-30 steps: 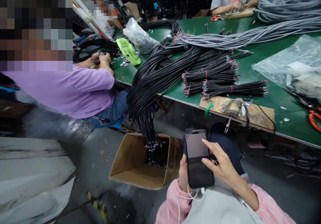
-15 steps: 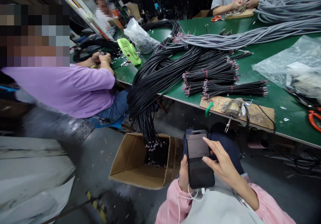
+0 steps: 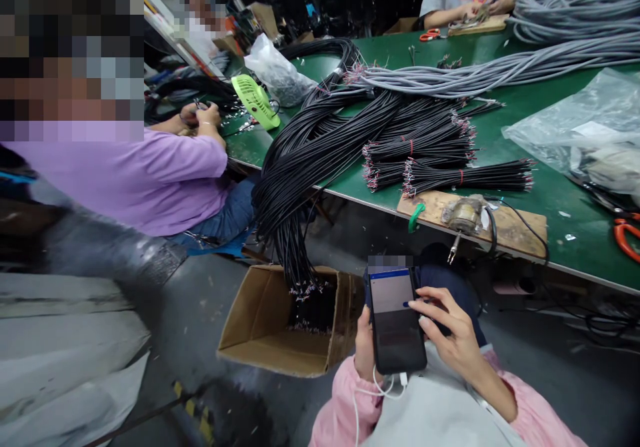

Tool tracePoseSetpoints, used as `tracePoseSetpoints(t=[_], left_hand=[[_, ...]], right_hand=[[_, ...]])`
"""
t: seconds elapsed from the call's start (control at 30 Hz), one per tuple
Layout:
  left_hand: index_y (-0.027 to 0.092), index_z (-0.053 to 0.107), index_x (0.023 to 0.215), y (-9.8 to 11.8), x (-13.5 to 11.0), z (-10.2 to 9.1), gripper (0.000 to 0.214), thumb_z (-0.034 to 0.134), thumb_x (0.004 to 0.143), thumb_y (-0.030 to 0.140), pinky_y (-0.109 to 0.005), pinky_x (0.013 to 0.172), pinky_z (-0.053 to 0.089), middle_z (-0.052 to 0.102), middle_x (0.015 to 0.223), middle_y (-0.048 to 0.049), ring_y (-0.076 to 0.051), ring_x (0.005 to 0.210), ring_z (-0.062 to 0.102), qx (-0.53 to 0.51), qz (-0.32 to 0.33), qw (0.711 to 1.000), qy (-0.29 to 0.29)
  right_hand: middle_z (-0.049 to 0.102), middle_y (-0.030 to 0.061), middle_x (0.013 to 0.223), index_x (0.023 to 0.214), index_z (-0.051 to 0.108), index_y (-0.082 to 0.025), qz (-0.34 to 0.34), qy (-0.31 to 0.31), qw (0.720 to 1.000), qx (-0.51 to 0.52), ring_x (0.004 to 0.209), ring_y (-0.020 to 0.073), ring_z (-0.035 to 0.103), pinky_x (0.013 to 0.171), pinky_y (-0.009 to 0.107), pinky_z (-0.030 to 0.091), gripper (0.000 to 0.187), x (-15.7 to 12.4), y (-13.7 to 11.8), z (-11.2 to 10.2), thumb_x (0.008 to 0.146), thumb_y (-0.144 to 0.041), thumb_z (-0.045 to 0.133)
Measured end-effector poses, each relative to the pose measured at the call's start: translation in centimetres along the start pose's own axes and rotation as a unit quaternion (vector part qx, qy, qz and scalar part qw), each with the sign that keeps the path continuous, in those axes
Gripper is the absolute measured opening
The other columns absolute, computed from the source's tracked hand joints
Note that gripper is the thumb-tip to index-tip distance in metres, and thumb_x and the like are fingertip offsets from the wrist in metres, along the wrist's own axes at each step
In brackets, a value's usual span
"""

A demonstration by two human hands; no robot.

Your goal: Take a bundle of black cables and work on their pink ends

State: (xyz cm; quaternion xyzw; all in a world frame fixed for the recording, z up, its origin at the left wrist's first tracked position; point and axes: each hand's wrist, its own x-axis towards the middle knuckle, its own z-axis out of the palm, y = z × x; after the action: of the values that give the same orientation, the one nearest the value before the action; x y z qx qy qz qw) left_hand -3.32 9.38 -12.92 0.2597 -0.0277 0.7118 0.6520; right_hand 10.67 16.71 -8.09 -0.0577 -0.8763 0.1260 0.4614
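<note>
A black smartphone (image 3: 399,340) stands tilted above my lap, its screen facing me, with a white cable (image 3: 383,391) plugged into its lower end. My left hand (image 3: 365,345) is closed around the phone's left side; most of its fingers are hidden behind it. At the right edge of the screen, my right hand (image 3: 453,330) has its fingers apart and bent, one fingertip at or just over the glass. Nothing is held in that hand.
Bundles of black cable (image 3: 465,176) lie on the green table (image 3: 530,227), beside a small motor (image 3: 464,215) on a wooden board. Long black cables (image 3: 300,180) hang over the edge into a cardboard box (image 3: 260,327). Co-workers sit left and across. Orange-handled scissors (image 3: 627,237) lie right.
My right hand has shifted slightly right and down, its fingers drawing in beside the screen. A blue bar and a small blue mark now show on the phone, which stays in my left hand.
</note>
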Motion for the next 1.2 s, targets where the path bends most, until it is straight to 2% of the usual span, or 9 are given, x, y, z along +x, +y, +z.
tracePoseSetpoints(t=[0.23, 0.43, 0.7, 0.83, 0.9, 0.97, 1.1, 1.2], left_hand=[[0.005, 0.054, 0.129, 0.0, 0.0, -0.2, 0.076, 0.048, 0.079, 0.063, -0.054, 0.106, 0.025, 0.05, 0.132, -0.0219, -0.039, 0.129, 0.036, 0.017, -0.011, 1.0, -0.015], [0.005, 0.053, 0.13, 0.1, 0.0, -0.4, 0.077, 0.044, 0.081, 0.064, -0.055, 0.102, 0.03, 0.047, 0.136, -0.0211, -0.04, 0.123, 0.043, 0.025, -0.006, 0.998, -0.055], [0.004, 0.053, 0.13, 0.1, 0.1, -0.3, 0.077, 0.044, 0.082, 0.064, -0.051, 0.1, 0.036, 0.048, 0.136, -0.0191, -0.036, 0.116, 0.05, 0.025, -0.003, 0.997, -0.07], [0.001, 0.053, 0.129, 0.2, 0.0, -0.3, 0.078, 0.047, 0.081, 0.062, -0.048, 0.099, 0.039, 0.053, 0.132, -0.0191, -0.033, 0.11, 0.054, 0.014, -0.006, 0.998, -0.064], [0.0, 0.053, 0.128, 0.2, -0.2, -0.6, 0.076, 0.046, 0.083, 0.061, -0.048, 0.099, 0.039, 0.055, 0.129, -0.0199, -0.033, 0.108, 0.056, 0.01, -0.001, 0.999, -0.054], [0.0, 0.054, 0.127, 0.3, -0.5, -1.2, 0.074, 0.044, 0.085, 0.06, -0.049, 0.099, 0.038, 0.055, 0.128, -0.0203, -0.034, 0.109, 0.055, 0.008, 0.005, 0.999, -0.043], [0.004, 0.055, 0.127, 0.4, -1.4, -2.5, 0.072, 0.041, 0.085, 0.061, -0.052, 0.098, 0.038, 0.055, 0.129, -0.0188, -0.035, 0.112, 0.053, -0.001, 0.016, 0.999, -0.031], [0.006, 0.056, 0.127, 0.5, -1.9, -3.1, 0.072, 0.042, 0.085, 0.063, -0.051, 0.097, 0.039, 0.055, 0.128, -0.017, -0.033, 0.11, 0.053, -0.007, 0.028, 0.999, -0.024]], right_hand=[[0.047, 0.0053, 0.122, 0.112, 0.064, -0.03, 0.013, 0.005, 1.0, -0.013, 0.103, 0.0193, 0.049, 0.083, 0.033, 0.043, 0.028, -0.2, 0.2, -0.1, 0.091, -0.016, 0.053], [0.053, 0.006, 0.114, 0.118, 0.059, -0.027, 0.016, 0.046, 0.999, 0.004, 0.105, 0.0194, 0.049, 0.089, 0.034, 0.041, 0.029, 0.0, 0.7, -0.8, 0.092, -0.018, 0.052], [0.058, 0.006, 0.108, 0.116, 0.059, -0.023, 0.076, 0.047, 0.996, 0.012, 0.1, 0.0181, 0.054, 0.086, 0.03, 0.043, 0.024, -0.3, 1.0, -0.6, 0.093, -0.025, 0.052], [0.061, 0.0069, 0.105, 0.115, 0.058, -0.019, 0.16, 0.041, 0.986, 0.012, 0.094, 0.0177, 0.058, 0.084, 0.029, 0.044, 0.028, -0.7, 3.0, 0.3, 0.095, -0.034, 0.044], [0.062, 0.0088, 0.106, 0.115, 0.058, -0.016, 0.205, 0.003, 0.979, -0.008, 0.092, 0.0181, 0.059, 0.082, 0.029, 0.045, 0.033, -0.8, 4.7, 1.2, 0.096, -0.037, 0.04], [0.065, 0.0098, 0.102, 0.112, 0.061, -0.014, 0.221, -0.049, 0.974, -0.014, 0.082, 0.0179, 0.061, 0.076, 0.028, 0.046, 0.034, -1.1, 6.4, 2.3, 0.095, -0.035, 0.04], [0.067, 0.0064, 0.078, 0.09, 0.068, -0.014, 0.218, -0.201, 0.955, -0.018, 0.067, 0.0173, 0.06, 0.064, 0.025, 0.044, 0.024, -2.3, 8.7, 4.9, 0.088, -0.026, 0.048], [0.067, 0.0053, 0.073, 0.082, 0.069, -0.014, 0.213, -0.294, 0.931, -0.029, 0.066, 0.0167, 0.061, 0.062, 0.023, 0.042, 0.018, -3.4, 9.1, 6.4, 0.083, -0.021, 0.053]])
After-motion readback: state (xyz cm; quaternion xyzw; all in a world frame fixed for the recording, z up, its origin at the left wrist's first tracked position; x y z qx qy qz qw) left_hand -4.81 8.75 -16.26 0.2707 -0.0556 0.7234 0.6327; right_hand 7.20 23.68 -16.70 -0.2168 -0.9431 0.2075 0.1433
